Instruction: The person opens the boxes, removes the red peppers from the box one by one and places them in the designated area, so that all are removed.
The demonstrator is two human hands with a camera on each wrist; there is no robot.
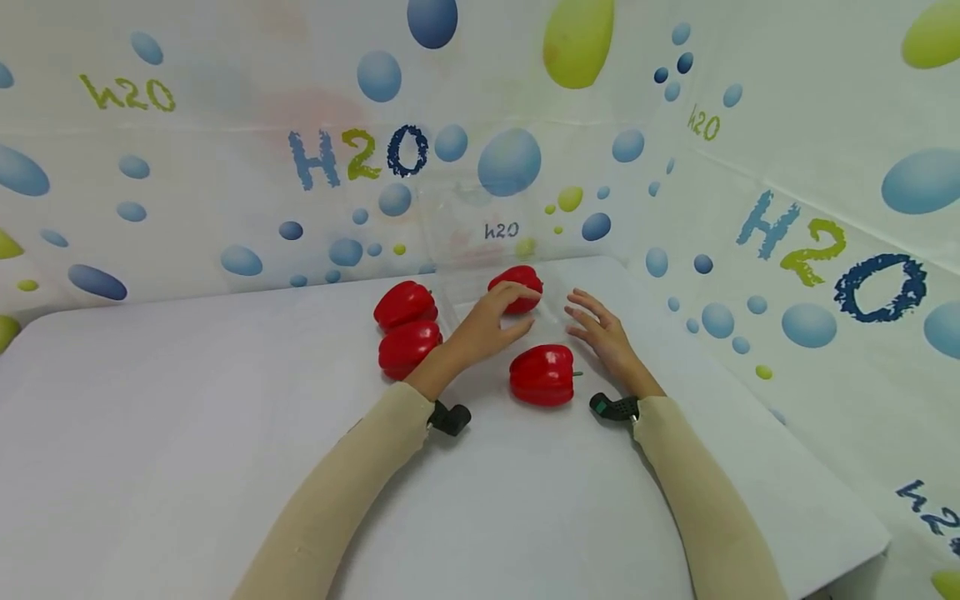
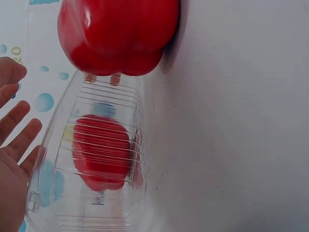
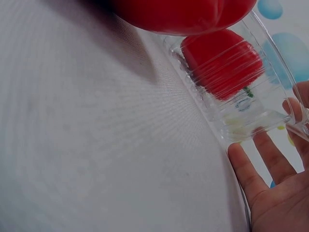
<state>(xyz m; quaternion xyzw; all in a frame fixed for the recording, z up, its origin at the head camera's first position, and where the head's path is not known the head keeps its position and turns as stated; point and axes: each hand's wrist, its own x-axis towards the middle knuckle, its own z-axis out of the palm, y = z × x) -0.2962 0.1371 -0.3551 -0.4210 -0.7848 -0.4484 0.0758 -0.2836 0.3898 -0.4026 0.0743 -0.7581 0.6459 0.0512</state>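
Observation:
A clear plastic container [image 2: 116, 205] with ribbed walls stands at the back of the table, its lid raised behind it. Through its side a red bell pepper [image 1: 517, 277] shows, apparently lying inside. My left hand [image 1: 483, 327] hovers at the container's left front with fingers spread and loosely bent, holding nothing. On the other side my right hand [image 1: 609, 340] has its fingers extended; in the right wrist view they are at the container's edge, and contact is unclear. Another red bell pepper [image 1: 542, 376] with a green stem lies in front of the container, between my wrists.
Two more red bell peppers, a rear one [image 1: 405, 305] and a front one [image 1: 410, 348], lie left of the container, near my left forearm. The white table [image 1: 187, 433] meets a patterned backdrop [image 1: 247, 200] at the back and right.

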